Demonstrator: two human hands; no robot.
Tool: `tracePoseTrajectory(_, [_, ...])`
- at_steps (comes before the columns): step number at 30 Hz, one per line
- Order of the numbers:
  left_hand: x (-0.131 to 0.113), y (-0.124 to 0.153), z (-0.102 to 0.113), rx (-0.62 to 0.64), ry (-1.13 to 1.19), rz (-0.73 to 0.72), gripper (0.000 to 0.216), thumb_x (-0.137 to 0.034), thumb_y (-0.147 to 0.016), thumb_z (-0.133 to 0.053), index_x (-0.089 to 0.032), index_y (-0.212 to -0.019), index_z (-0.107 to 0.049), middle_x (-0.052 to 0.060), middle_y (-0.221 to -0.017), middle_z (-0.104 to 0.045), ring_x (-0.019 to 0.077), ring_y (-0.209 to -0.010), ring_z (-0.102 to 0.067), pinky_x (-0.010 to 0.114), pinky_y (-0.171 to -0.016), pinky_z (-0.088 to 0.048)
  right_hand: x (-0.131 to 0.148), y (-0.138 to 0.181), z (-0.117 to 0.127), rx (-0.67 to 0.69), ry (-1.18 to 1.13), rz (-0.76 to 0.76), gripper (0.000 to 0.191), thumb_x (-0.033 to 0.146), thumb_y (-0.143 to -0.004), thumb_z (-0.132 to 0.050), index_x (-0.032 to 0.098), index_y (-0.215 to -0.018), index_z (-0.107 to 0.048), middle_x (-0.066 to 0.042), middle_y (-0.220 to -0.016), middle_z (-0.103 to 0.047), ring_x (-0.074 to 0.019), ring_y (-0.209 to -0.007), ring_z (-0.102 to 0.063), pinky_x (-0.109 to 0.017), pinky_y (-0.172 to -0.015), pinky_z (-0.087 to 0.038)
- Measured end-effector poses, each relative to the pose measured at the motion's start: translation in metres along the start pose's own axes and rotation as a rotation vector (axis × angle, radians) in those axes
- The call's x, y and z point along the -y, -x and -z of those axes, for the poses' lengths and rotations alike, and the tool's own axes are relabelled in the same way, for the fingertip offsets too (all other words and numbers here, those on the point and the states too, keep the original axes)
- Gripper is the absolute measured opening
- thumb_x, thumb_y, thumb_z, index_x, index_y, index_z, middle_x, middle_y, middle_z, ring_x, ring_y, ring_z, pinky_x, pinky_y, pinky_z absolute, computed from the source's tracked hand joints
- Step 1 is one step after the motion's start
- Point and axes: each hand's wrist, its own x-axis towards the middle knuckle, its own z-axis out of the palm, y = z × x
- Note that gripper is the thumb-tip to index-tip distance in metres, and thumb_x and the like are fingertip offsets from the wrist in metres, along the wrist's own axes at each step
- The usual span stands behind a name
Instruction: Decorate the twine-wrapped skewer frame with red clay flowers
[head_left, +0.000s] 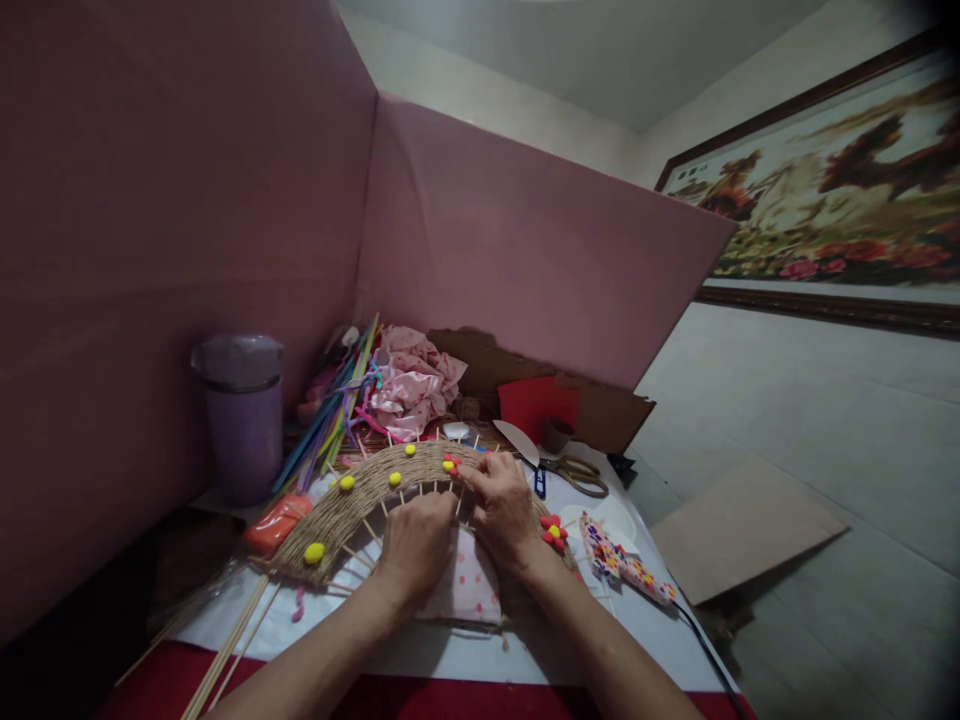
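Observation:
An arch woven from brown twine over thin wooden sticks lies across the table, dotted with yellow clay balls. My right hand reaches over its top, fingertips pinched at a small red-and-yellow clay flower. Closed into a fist, my left hand rests at the arch's inner edge among the stick ends; whatever its fingers hold is hidden. Another red flower with a yellow centre sits on the arch's right side. Below my hands is a white cloth with pink dots.
A purple lidded cup stands left, near an orange packet and coloured pipe cleaners. Crumpled pink fabric lies behind the arch. Scissors and a patterned glue gun with a cord are on the right. Pink panels stand behind.

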Motion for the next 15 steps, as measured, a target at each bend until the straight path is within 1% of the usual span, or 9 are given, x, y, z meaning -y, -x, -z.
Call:
tracePoseTrajectory(4, [0.0007,-0.0007,-0.0020,-0.006,-0.012,-0.010,0.024,-0.009,-0.078,-0.040,-0.019,-0.086,-0.060,0.005,-0.084,-0.068,0.0211,-0.080,-0.063,0.029,-0.063,-0.041,0.0020,-0.0016,-0.0028,0.017,0.000,0.016,0.025,0.026,-0.078,-0.062,0.027,-0.103,-0.065,-0.005,-0.087,-0.055,-0.0208,-0.084,-0.041,-0.031,-0.071,-0.030])
tracePoseTrajectory(8, [0.0015,-0.0011,-0.0035,-0.008,-0.013,-0.009,0.023,-0.009,-0.077,-0.041,-0.020,-0.085,-0.060,0.005,-0.084,-0.068,0.0211,-0.080,-0.063,0.029,-0.062,-0.040,0.0005,-0.0006,-0.0028,0.009,0.000,0.015,0.023,0.029,-0.082,-0.057,0.026,-0.104,-0.065,-0.006,-0.086,-0.054,-0.0214,-0.084,-0.042,-0.032,-0.072,-0.031])
tracePoseTrajectory(15, [0.0021,0.0006,-0.0033,-0.037,0.005,-0.036,0.024,-0.011,-0.081,-0.038,-0.020,-0.088,-0.060,0.005,-0.084,-0.068,0.0212,-0.080,-0.063,0.029,-0.062,-0.039,-0.0021,0.0024,-0.0026,0.047,0.056,0.127,0.032,0.020,-0.080,-0.058,0.027,-0.110,-0.062,-0.007,-0.091,-0.055,-0.0231,-0.086,-0.042,-0.035,-0.074,-0.031])
